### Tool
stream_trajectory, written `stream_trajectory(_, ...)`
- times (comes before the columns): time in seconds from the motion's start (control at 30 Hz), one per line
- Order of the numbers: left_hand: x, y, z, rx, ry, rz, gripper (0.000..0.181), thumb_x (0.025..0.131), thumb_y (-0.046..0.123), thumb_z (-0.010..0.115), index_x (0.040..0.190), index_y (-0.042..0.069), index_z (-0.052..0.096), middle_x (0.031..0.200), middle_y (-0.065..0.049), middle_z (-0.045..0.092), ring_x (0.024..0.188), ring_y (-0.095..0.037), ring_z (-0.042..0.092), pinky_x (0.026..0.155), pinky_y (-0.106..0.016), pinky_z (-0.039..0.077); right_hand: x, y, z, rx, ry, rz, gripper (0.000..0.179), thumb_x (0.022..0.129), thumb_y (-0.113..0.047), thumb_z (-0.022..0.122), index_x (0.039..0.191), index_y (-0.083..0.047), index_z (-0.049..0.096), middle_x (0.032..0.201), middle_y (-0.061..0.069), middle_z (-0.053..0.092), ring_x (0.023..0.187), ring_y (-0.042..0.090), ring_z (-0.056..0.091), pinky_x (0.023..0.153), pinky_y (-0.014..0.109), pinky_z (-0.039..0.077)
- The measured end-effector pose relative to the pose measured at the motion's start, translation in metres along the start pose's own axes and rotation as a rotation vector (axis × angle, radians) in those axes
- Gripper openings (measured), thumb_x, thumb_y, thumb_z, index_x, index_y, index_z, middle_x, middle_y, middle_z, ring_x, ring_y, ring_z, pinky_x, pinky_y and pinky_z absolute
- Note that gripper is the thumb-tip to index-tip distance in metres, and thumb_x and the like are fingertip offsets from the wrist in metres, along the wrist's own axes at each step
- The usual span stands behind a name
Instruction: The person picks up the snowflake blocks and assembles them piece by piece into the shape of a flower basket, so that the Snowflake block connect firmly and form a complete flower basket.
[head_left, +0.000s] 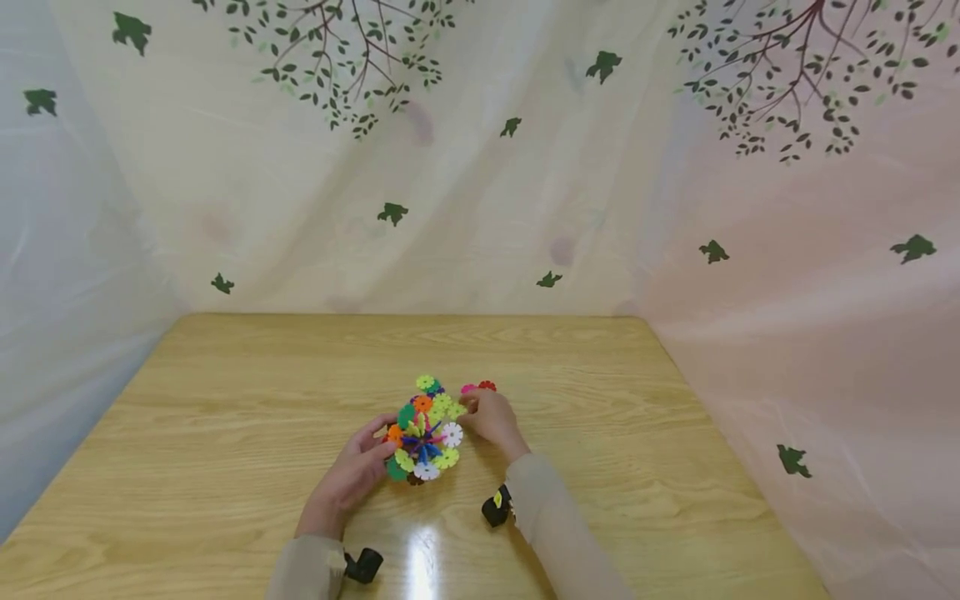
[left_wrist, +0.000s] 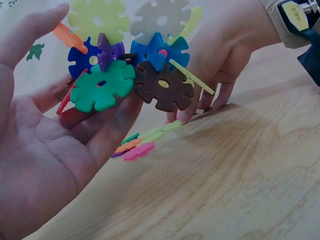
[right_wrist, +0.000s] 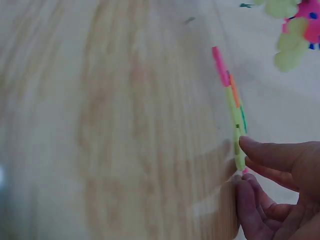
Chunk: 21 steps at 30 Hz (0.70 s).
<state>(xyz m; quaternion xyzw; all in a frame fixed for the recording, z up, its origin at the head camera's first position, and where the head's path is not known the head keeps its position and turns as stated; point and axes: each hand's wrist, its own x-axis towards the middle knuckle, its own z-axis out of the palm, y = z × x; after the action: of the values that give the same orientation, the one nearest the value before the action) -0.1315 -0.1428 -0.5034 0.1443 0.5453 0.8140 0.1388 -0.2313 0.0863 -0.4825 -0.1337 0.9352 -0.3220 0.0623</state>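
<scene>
My left hand (head_left: 358, 471) holds a round cluster of interlocking snowflake discs (head_left: 424, 450) in many colours. In the left wrist view, its fingers curl round one side of the cluster, where a green disc (left_wrist: 103, 86) and a dark brown disc (left_wrist: 175, 92) face the camera. My right hand (head_left: 492, 418) is low at the table on the cluster's right. Its thumb and fingers pinch the yellow end of a short chain of discs (right_wrist: 236, 112), seen edge-on with pink, orange and green pieces farther along. The right hand partly hides this chain in the head view.
Pink and red discs (head_left: 487, 386) lie just beyond the right hand. The wooden table (head_left: 225, 400) runs back to a pale curtain (head_left: 300, 225) printed with leaves and birds. A black camera sits on each wrist.
</scene>
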Motion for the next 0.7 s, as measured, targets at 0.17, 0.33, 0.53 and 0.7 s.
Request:
stream_trajectory(0.17,0.001,0.002,-0.002,-0.017,-0.021,0.008,0.033,0.101,0.008,0.044,0.127,0.027,0.052,0.119,0.005,0.066,0.106,-0.010,0.065,0.093,-0.027,0.055,0.004,-0.002,0.001,-0.093,-0.012,-0.018,0.021,0.079,-0.016,0.079,0.096,-0.007,0.070,0.092,0.009,0.068,0.085,0.023,0.063,0.071,0.033,0.052)
stream_trajectory(0.33,0.002,0.003,-0.003,-0.045,-0.051,0.024,0.031,0.102,0.008,0.041,0.125,0.025,0.053,0.117,0.006,0.066,0.103,-0.009,0.065,0.091,-0.026,0.055,0.000,-0.004,-0.001,0.015,0.003,0.020,0.015,0.080,-0.013,0.078,0.088,-0.008,0.067,0.086,0.008,0.068,0.077,0.018,0.060,0.066,0.028,0.049)
stream_trajectory(0.53,0.001,0.007,-0.004,-0.109,-0.065,0.013,0.030,0.104,0.010,0.036,0.123,0.024,0.054,0.119,0.008,0.064,0.105,-0.007,0.062,0.089,-0.024,0.055,-0.009,-0.008,-0.007,0.367,-0.001,0.077,0.018,0.087,-0.010,0.071,0.103,-0.001,0.068,0.088,0.013,0.070,0.067,0.013,0.065,0.059,0.027,0.059)
stream_trajectory(0.7,0.000,0.009,-0.005,-0.147,-0.039,-0.018,0.034,0.106,0.018,0.030,0.124,0.030,0.057,0.120,0.011,0.064,0.106,-0.006,0.062,0.089,-0.024,0.055,-0.019,-0.022,-0.019,0.595,-0.038,0.091,0.025,0.092,-0.011,0.066,0.113,0.003,0.065,0.093,0.016,0.071,0.072,0.013,0.068,0.065,0.037,0.062)
